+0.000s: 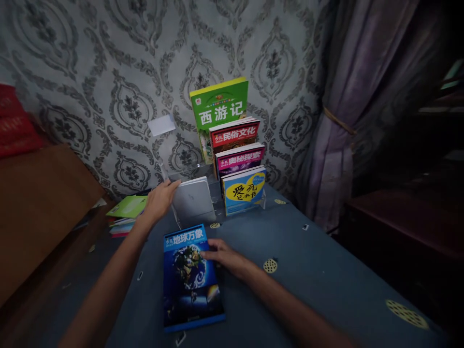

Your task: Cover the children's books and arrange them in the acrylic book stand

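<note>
From the head camera, your right hand (224,256) is lying flat, fingers spread and holding nothing, on the right edge of a glossy blue book (190,275) showing an Earth photo and the title 地球万象. That book is lying face up on the table's blue cloth (319,270), near the middle of its near half, with bare cloth stretching open to the right. Your left hand (161,198) is reaching toward the table's far edge and touching the left side of a smooth white book (194,200), fingers curled at its edge; you cannot tell whether they are truly gripping it. The white book is leaning in a clear, stepped acrylic rack (217,193). Beside it, four books are standing in tiers: a yellow-and-blue cover (243,191), a purple one (239,159), a red one reading 民俗文化 (235,134), and a green one reading 西游记 (219,108). A loose stack of thin books (125,215) is lying at the table's left edge.
</note>
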Demonstrator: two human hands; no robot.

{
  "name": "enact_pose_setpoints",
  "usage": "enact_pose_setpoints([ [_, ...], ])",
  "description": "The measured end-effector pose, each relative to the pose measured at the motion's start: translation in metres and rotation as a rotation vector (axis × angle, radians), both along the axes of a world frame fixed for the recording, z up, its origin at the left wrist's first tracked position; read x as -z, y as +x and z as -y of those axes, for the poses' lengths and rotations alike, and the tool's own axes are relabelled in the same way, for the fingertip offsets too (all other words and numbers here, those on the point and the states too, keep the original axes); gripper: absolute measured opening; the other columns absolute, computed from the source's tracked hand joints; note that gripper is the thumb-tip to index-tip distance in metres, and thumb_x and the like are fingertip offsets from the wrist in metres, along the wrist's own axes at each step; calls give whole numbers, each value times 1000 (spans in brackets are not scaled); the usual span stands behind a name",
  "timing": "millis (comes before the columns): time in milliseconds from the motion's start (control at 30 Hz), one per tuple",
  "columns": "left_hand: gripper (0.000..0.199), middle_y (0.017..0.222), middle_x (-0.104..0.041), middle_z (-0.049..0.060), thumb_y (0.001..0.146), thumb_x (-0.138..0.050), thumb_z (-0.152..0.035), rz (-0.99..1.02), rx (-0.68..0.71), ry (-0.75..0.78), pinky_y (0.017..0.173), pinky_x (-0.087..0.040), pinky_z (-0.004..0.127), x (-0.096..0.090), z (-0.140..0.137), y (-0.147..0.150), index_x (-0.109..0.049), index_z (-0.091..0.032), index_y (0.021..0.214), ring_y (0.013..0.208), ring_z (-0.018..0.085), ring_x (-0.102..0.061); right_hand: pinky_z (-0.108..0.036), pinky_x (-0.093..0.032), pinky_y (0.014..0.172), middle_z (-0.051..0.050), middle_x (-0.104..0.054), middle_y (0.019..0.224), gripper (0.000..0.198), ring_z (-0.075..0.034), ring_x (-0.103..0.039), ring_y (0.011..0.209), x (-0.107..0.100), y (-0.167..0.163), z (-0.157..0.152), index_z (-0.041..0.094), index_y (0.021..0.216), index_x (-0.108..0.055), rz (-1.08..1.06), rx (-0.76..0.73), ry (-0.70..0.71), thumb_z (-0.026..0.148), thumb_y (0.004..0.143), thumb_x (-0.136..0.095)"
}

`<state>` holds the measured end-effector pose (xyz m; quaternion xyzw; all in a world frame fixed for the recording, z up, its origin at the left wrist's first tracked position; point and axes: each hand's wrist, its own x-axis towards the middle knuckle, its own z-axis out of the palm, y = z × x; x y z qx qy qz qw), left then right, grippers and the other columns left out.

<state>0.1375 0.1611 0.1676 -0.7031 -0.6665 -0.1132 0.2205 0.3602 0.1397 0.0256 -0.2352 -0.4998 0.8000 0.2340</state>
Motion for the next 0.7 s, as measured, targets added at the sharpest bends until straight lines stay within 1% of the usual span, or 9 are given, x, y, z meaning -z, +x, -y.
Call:
enact_pose_setpoints([
  [67, 39, 116, -68, 9, 99, -39, -30, 67, 25, 3, 86, -48, 31, 0, -1, -3, -62, -24, 130, 103, 24, -63, -16, -23, 42, 8, -58, 58, 43, -3, -42, 45, -5, 9, -8, 17, 85, -67, 85, -55, 80, 46, 59, -85],
  [100, 37, 117, -68, 8, 98, -40, -31, 96, 38, 5, 88, -48, 32, 0, -1, -4, -64, -24, 127, 105, 24, -64, -16, -17, 40, 9, -55, 55, 44, -3, -39, 41, -7, 13, -11, 17, 87, -66, 106, -75, 98, 49, 62, -83],
  [167, 35, 118, -69, 8, 98, -42, -30, 139, 52, 5, 92, -47, 33, 0, -1, -5, -66, -24, 123, 109, 25, -63, -17, -13, 36, 10, -53, 53, 46, -2, -37, 37, -10, 19, -13, 18, 92, -64, 112, -106, 117, 52, 67, -79],
  [233, 34, 119, -69, 8, 98, -43, -30, 168, 56, 2, 95, -46, 34, 0, -1, -6, -66, -24, 122, 111, 26, -62, -17, -13, 33, 11, -53, 54, 47, -2, -35, 33, -15, 22, -15, 19, 97, -63, 111, -129, 133, 53, 69, -77],
  [300, 35, 119, -69, 9, 98, -43, -30, 190, 59, -6, 96, -46, 35, -1, -1, -7, -67, -23, 122, 111, 26, -62, -16, -16, 32, 11, -52, 52, 45, -2, -36, 32, -23, 23, -19, 19, 98, -63, 121, -132, 178, 53, 71, -76],
  [400, 35, 118, -70, 9, 97, -44, -30, 228, 80, -20, 96, -46, 34, -3, -1, -9, -68, -22, 120, 109, 25, -63, -16, -30, 35, 8, -56, 51, 40, -6, -49, 37, -39, 23, -30, 18, 94, -65, 127, -79, 317, 53, 75, -73],
  [500, 33, 116, -72, 9, 94, -47, -29, 288, 101, -46, 95, -46, 33, -6, -3, -13, -71, -22, 117, 108, 24, -64, -18, -41, 41, 4, -65, 61, 41, -9, -59, 45, -53, 21, -47, 17, 95, -68, 90, -16, 450, 52, 74, -74],
  [633, 31, 108, -76, 6, 91, -52, -30, 366, 160, -145, 92, -47, 31, -17, -10, -21, -74, -23, 111, 105, 24, -65, -22, -49, 50, 2, -68, 67, 39, -12, -65, 55, -62, 20, -68, 17, 94, -72, 66, 41, 566, 48, 72, -75],
  [700, 27, 101, -77, 4, 85, -58, -28, 430, 195, -192, 86, -48, 29, -24, -15, -26, -77, -22, 103, 97, 23, -67, -23, -52, 57, 1, -69, 70, 35, -13, -66, 62, -66, 21, -76, 17, 89, -74, 46, 83, 604, 46, 70, -77],
])
